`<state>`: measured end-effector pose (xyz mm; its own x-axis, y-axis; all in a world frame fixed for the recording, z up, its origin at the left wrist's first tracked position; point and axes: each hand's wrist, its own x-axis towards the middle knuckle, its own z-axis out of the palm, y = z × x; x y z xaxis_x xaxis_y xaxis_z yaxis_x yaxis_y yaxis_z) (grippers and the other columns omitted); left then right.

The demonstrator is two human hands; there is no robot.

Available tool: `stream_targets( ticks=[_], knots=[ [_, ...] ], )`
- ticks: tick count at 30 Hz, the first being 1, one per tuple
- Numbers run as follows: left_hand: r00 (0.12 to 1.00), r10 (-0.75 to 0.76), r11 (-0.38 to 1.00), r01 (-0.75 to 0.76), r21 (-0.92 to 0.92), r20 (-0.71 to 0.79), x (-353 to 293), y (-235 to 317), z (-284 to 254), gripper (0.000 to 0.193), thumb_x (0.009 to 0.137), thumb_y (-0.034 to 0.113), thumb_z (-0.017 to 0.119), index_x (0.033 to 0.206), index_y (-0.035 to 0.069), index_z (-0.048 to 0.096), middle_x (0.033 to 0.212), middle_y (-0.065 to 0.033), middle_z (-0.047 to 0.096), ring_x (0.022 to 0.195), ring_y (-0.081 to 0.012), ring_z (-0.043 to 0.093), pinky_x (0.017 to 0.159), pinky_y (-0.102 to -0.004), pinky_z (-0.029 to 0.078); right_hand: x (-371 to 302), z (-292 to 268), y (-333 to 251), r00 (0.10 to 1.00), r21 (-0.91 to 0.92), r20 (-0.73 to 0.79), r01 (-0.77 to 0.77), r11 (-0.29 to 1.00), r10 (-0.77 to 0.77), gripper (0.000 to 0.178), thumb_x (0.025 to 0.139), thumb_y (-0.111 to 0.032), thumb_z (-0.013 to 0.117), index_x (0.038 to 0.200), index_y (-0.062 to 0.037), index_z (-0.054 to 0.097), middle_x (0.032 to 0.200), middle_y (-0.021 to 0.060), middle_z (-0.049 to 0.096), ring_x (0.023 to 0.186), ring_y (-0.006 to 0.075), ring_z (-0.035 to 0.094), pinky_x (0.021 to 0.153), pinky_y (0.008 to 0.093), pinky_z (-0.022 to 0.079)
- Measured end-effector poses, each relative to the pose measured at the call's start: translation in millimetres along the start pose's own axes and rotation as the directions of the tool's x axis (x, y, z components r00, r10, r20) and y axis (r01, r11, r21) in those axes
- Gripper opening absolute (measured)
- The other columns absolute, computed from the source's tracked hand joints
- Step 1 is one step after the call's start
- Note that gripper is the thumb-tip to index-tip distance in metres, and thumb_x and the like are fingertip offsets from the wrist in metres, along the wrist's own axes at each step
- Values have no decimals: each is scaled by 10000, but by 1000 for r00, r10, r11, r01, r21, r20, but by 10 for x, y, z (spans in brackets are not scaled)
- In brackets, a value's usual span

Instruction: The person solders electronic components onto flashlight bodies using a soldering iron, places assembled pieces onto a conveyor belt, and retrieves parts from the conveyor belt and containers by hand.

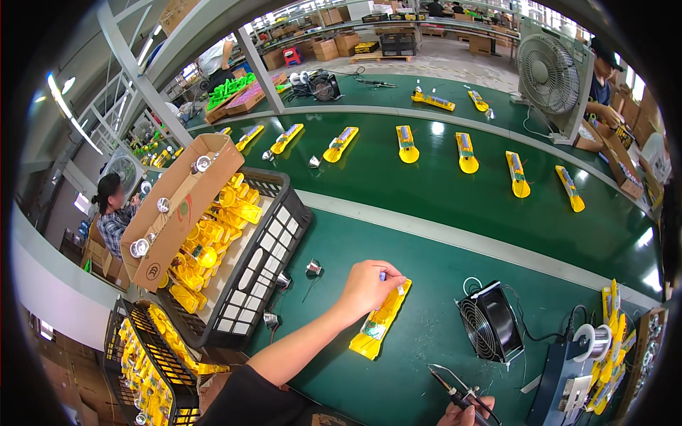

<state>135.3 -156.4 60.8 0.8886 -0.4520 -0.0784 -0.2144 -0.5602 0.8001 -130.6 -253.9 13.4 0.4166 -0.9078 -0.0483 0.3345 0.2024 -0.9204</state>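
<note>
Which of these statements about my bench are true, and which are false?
1. My left hand is at the far end of a yellow housing. True.
2. My right hand is empty. False: it holds a soldering iron.
3. The wire spool is right of the small black fan. True.
4. The small black fan is left of that housing. False: it is to the right.

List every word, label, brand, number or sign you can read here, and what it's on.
Carton: a round black mark and a red mark; I don't copy out printed marks.
Boxes at the back: any print is too small to read.
Yellow casing at the left hand: no readable text.
</note>
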Motion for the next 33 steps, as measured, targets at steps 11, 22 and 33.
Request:
stream_targets(
  ticks=[11,22,33],
  knots=[
    [995,4,995,6,103,-96,103,-89,32,215,724,217,638,730,3,635,628,-77,612,539,-142,567,508,-261,435,36,-10,20,999,-72,34,-9,997,11,306,769,-288,556,864,-29,424,697,80,508,533,136,458,482,240,389],
    [999,22,983,-13,184,-46,122,-6,36,205,720,225,637,730,20,634,662,-101,617,576,-191,588,546,-292,447,63,50,-2,1000,-25,18,-13,1000,14,286,756,-257,579,848,-35,425,705,82,514,544,140,462,521,245,400],
    [1000,-25,987,24,159,1,254,-145,26,287,679,262,684,740,11,560,631,-68,557,576,-164,537,543,-281,425,53,74,-12,999,-23,-20,-25,999,24,264,744,-219,581,860,-33,434,713,73,511,544,117,451,489,214,379]
  ],
)
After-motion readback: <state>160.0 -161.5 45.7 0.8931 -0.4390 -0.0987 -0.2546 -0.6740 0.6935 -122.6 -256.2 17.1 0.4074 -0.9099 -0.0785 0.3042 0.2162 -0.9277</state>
